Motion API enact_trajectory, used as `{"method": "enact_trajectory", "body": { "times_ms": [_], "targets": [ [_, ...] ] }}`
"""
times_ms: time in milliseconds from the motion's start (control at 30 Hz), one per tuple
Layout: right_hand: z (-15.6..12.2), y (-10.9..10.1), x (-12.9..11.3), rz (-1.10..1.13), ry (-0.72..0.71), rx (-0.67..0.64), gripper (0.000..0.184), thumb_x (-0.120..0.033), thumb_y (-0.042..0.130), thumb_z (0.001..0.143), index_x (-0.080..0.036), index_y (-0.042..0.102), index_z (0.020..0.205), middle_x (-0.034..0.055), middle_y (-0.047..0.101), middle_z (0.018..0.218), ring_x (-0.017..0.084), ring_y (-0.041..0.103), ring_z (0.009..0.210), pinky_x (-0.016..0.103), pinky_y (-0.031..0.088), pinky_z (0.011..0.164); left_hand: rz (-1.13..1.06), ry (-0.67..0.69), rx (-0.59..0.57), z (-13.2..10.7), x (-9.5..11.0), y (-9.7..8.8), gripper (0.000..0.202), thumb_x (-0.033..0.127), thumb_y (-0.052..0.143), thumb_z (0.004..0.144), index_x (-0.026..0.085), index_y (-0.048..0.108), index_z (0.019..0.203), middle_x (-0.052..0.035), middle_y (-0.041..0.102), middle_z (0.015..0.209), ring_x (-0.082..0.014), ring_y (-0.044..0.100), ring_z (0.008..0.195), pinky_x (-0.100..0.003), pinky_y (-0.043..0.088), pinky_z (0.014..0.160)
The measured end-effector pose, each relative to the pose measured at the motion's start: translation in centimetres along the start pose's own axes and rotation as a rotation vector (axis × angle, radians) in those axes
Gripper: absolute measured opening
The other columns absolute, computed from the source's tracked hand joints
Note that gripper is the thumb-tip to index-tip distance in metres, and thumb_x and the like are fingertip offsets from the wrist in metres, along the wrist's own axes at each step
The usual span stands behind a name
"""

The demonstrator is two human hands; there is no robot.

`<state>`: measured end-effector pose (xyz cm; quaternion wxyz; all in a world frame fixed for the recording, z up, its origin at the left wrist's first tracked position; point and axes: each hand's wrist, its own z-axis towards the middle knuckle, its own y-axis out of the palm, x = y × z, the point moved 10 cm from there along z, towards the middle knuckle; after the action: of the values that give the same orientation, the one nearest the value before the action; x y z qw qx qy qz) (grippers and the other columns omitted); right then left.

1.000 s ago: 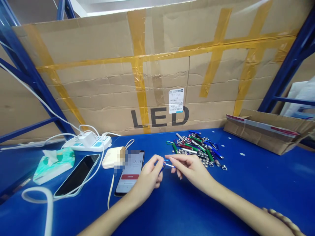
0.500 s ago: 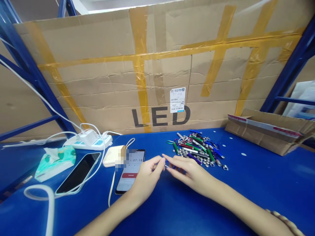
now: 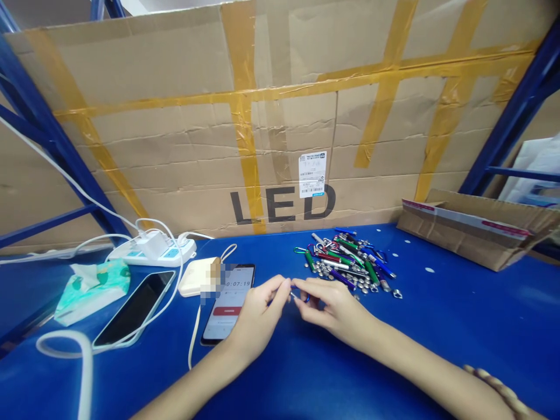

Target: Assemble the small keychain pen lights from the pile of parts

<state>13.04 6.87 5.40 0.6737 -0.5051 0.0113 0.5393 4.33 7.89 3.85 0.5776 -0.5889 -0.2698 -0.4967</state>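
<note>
My left hand [image 3: 262, 306] and my right hand [image 3: 330, 300] meet at the fingertips above the blue table, both closed in a pinch. Between the right thumb and fingers shows a small blue metal carabiner clip [image 3: 307, 298] with a silvery edge; most of it is covered by the fingers. Whatever the left fingertips pinch is hidden. Just beyond my right hand lies a pile of penlight-like metal tubes [image 3: 336, 263] in green, blue, purple, red and silver, with clips among them. Several small round button cells [image 3: 364, 284] are scattered at its near side.
Left of my hands lie a lit phone [image 3: 221, 321] with a running timer, a cream power bank [image 3: 192, 277], a dark phone [image 3: 135, 309], a tissue pack [image 3: 94, 291] and a white power strip [image 3: 186, 251] with cables. An open cardboard box [image 3: 459, 233] stands back right. Large cardboard [image 3: 196, 146] walls the back.
Both hands stay together at nearly the same spot, with slight finger movement. More of the blue clip shows in my right hand. The whole view has shifted slightly.
</note>
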Motion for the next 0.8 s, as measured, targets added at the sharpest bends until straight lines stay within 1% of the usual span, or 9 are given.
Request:
{"method": "enact_trajectory", "body": {
  "times_ms": [100, 167, 233, 300, 367, 500, 600, 700, 800],
  "targets": [
    [0.2, -0.6, 1.4, 0.228, 0.152, 0.036, 0.028, -0.034, 0.053, 0.084, -0.017, 0.064, 0.103, 0.0002, 0.055, 0.065, 0.011, 0.052, 0.054, 0.023, 0.045, 0.053, -0.184, -0.090, -0.005, -0.1, -0.9, 0.3, 0.033, 0.046, 0.039, 0.087, 0.020, 0.039, 0.067, 0.0096, 0.025, 0.050, -0.0074, 0.021, 0.043, -0.018, 0.018, 0.040],
    [0.3, -0.7, 2.1, 0.373, 0.242, 0.043, 0.033, -0.038, 0.052, 0.084, -0.017, 0.063, 0.107, 0.0003, 0.058, 0.067, 0.011, 0.055, 0.056, 0.023, 0.048, 0.055, -0.299, -0.143, -0.029, -0.1, -1.4, 0.9, 0.033, 0.050, 0.039, 0.086, 0.020, 0.041, 0.070, 0.0111, 0.023, 0.048, -0.0066, 0.017, 0.041, -0.017, 0.016, 0.038],
    [0.4, -0.8, 2.2, 0.456, 0.271, 0.040, 0.033, -0.040, 0.050, 0.085, -0.018, 0.065, 0.104, 0.0021, 0.063, 0.073, 0.011, 0.058, 0.061, 0.024, 0.049, 0.059, -0.364, -0.182, -0.059, -0.1, -1.8, 1.4, 0.035, 0.052, 0.040, 0.084, 0.020, 0.041, 0.070, 0.0120, 0.022, 0.046, -0.0060, 0.014, 0.040, -0.016, 0.014, 0.036],
    [0.5, -0.9, 2.0, 0.466, 0.255, 0.040, 0.030, -0.039, 0.051, 0.085, -0.018, 0.069, 0.097, 0.0037, 0.066, 0.080, 0.013, 0.059, 0.068, 0.025, 0.050, 0.064, -0.356, -0.192, -0.057, 0.0, -2.0, 1.5, 0.036, 0.053, 0.041, 0.083, 0.020, 0.041, 0.068, 0.0122, 0.022, 0.045, -0.0058, 0.014, 0.039, -0.016, 0.014, 0.036],
    [0.5, -0.7, 2.1, 0.469, 0.264, 0.030, 0.028, -0.038, 0.056, 0.081, -0.018, 0.070, 0.095, 0.0044, 0.068, 0.083, 0.014, 0.060, 0.071, 0.026, 0.050, 0.065, -0.298, -0.174, -0.022, 0.0, -1.9, 1.0, 0.036, 0.052, 0.041, 0.084, 0.020, 0.042, 0.067, 0.0116, 0.021, 0.044, -0.0061, 0.016, 0.039, -0.016, 0.015, 0.036],
    [0.2, -0.2, 3.4, 0.457, 0.370, 0.029, 0.026, -0.036, 0.064, 0.073, -0.016, 0.072, 0.088, 0.0049, 0.070, 0.077, 0.014, 0.060, 0.064, 0.024, 0.048, 0.055, -0.130, -0.085, 0.068, -0.2, -1.2, -0.1, 0.037, 0.048, 0.036, 0.088, 0.020, 0.039, 0.065, 0.0091, 0.026, 0.049, -0.0075, 0.023, 0.043, -0.018, 0.020, 0.040],
    [0.0, -0.3, 3.7, 0.457, 0.402, 0.070, 0.022, -0.036, 0.065, 0.071, -0.015, 0.071, 0.074, 0.0037, 0.068, 0.067, 0.013, 0.059, 0.059, 0.023, 0.047, 0.054, -0.063, -0.053, 0.089, -0.4, -0.9, -0.3, 0.029, 0.044, 0.032, 0.090, 0.021, 0.042, 0.076, 0.0089, 0.027, 0.051, -0.0088, 0.026, 0.045, -0.019, 0.022, 0.042],
    [-0.3, 0.4, 3.8, 0.572, 0.470, 0.079, 0.026, -0.040, 0.068, 0.068, -0.014, 0.069, 0.071, 0.0006, 0.063, 0.057, 0.010, 0.054, 0.048, 0.021, 0.045, 0.047, -0.075, -0.057, 0.068, -0.4, -1.0, 0.0, 0.023, 0.041, 0.029, 0.092, 0.023, 0.041, 0.087, 0.0097, 0.026, 0.051, -0.0093, 0.026, 0.045, -0.019, 0.022, 0.042],
    [-0.4, 0.5, 3.5, 0.652, 0.484, 0.125, 0.030, -0.042, 0.070, 0.065, -0.013, 0.067, 0.073, -0.0008, 0.060, 0.055, 0.010, 0.055, 0.047, 0.021, 0.047, 0.049, -0.144, -0.085, -0.043, -0.6, -1.4, 1.5, 0.023, 0.042, 0.029, 0.092, 0.022, 0.039, 0.091, 0.0097, 0.029, 0.052, -0.0090, 0.026, 0.046, -0.019, 0.022, 0.043]
  ]
}}
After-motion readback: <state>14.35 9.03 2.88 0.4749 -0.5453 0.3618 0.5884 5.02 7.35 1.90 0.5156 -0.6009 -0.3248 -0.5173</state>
